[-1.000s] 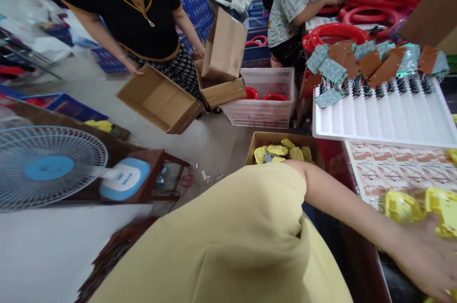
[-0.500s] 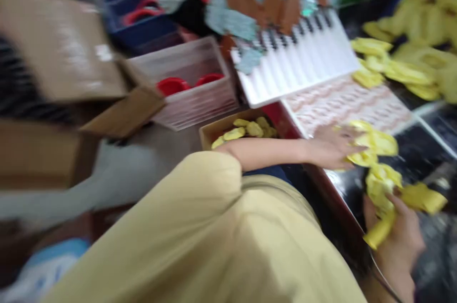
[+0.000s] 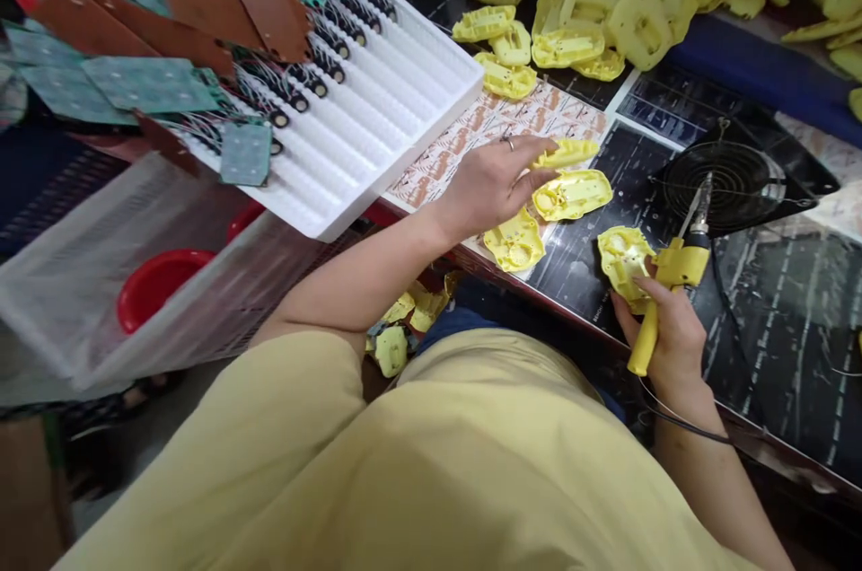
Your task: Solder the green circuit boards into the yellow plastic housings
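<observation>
My left hand (image 3: 486, 180) lies over the near edge of the workbench, its fingers and thumb closed about the end of a yellow plastic shell (image 3: 572, 153). Just below its fingertips lie two more open shells, one casing half (image 3: 574, 194) and another half (image 3: 515, 241) nearer the bench edge. In my right hand (image 3: 666, 329) are a yellow soldering gun (image 3: 681, 264), its metal tip pointing up and away, and a yellow shell half (image 3: 623, 255) pinched beside it. The inside of that shell faces up.
A white foam tray (image 3: 383, 122) holds speaker-like round parts wired to green and brown circuit boards (image 3: 152, 84). Many yellow shells (image 3: 639, 23) are heaped at the back. A black fan (image 3: 724, 180) stands near the iron's tip. A clear crate (image 3: 222, 302) holds red rings.
The view has swung right and sharpened. My left hand has closed on a shell among those near it. My right hand still holds the soldering gun and a shell.
</observation>
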The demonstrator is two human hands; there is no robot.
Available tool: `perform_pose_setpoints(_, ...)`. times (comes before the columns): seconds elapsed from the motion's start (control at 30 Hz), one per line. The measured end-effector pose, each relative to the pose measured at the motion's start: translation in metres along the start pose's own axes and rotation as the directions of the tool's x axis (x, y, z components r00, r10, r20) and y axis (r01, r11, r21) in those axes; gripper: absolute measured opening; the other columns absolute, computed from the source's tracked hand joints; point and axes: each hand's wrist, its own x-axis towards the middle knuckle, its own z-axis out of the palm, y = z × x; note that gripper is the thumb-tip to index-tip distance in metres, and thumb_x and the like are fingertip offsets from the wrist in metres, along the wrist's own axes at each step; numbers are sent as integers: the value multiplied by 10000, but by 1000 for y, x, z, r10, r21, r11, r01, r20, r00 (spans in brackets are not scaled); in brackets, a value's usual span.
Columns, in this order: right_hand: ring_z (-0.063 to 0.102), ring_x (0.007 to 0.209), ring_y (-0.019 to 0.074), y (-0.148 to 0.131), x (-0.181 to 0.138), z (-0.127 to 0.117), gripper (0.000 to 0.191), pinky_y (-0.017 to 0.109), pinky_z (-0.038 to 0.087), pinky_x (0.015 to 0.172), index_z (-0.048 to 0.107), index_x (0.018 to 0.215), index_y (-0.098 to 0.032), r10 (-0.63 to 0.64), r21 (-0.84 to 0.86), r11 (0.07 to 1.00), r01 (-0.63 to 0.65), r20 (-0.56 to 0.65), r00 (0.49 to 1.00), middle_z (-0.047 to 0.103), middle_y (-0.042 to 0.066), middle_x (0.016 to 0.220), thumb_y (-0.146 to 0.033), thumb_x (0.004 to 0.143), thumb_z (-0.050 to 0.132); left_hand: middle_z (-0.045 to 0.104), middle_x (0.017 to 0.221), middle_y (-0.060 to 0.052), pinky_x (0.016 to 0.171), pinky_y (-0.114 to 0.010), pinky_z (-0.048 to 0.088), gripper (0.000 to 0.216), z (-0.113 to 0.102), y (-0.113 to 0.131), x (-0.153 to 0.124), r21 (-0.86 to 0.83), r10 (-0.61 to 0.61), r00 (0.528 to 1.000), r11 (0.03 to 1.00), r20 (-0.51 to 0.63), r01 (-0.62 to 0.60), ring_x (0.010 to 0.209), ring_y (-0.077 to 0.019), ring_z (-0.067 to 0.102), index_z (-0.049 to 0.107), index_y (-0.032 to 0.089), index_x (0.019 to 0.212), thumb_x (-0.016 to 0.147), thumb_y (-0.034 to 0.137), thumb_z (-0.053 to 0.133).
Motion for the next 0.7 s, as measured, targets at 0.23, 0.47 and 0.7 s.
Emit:
perform_pose_setpoints(0.23, 727, 835, 233, 4, -5, -8, 339, 360, 611, 823, 716, 1320, -248, -19, -168, 986, 11, -46, 999, 759, 44, 988, -297, 1001, 822, 823, 1369, -174, 1102, -393, 628, 347, 34, 46, -30, 94, 592, 793, 789, 146, -607, 1293, -235, 785, 780, 111, 1353, 1198, 311, 542)
perform_pose_setpoints(0.47, 649, 673, 155, 10, -17, -39, 257, 291, 529, 690, 701, 1283, -226, -66, -272, 960, 67, 13, 998, 782, 28, 951, -309, 1044, 752, 779, 1465, -178, 1003, -397, 603, 430, 26, 75, -3, 2, 386, 810, 902, 441, -431, 1260, -289, 775, 719, 161, 1522, 1109, 240, 626)
perform_pose_setpoints(0.7, 683, 707, 157, 39, -5, -50, 154, 335, 586, 836, 655, 1195, -252, -167, -130, 973, 192, 182, 969, 720, -37, 813, -190, 1074, 581, 627, 1696, -81, 1204, -478, 458, 527, 24, 58, 21, -18, 377, 657, 875, 653, -483, 1536, -293, 626, 661, 283, 1591, 1080, 200, 561)
